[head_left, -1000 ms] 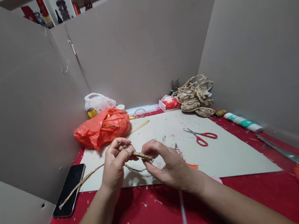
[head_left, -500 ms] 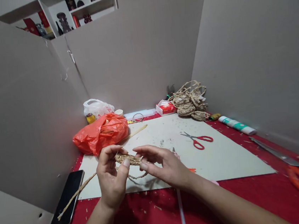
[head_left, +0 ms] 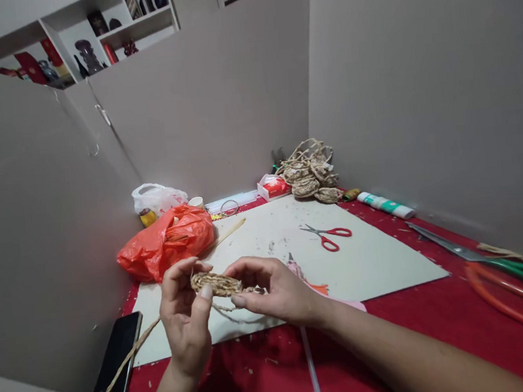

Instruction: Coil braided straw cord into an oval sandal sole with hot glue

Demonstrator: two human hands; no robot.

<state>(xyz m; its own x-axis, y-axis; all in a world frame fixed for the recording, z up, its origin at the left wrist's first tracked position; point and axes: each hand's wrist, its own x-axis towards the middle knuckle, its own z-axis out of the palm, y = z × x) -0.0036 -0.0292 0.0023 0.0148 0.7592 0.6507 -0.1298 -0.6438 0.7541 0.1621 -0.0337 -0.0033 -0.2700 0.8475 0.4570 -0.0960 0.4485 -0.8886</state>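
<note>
Plain grey partition walls (head_left: 417,80) around a red-covered table (head_left: 397,331), white shelves (head_left: 98,26) behind.

Soft, even indoor light fell from above; the grey cardboard partition walls (head_left: 216,119) looked dim and flat. Faint shadows lay under both hands on the red felt-covered table (head_left: 396,319). Wide-angle distortion bent the edges, and the frame's right side smeared slightly

woven piece (head_left: 216,284): tan and brown straw, plaited, between both hands
cord (head_left: 128,358): pale tan, trailing left of the left hand
phone (head_left: 114,367): glossy black
bag (head_left: 167,241): bright orange-red, beyond the left hand
scissors (head_left: 328,235): red handles, silver blades
board (head_left: 380,255): off-white
tablecloth (head_left: 396,319): deep red, flecked with pale scraps
</note>
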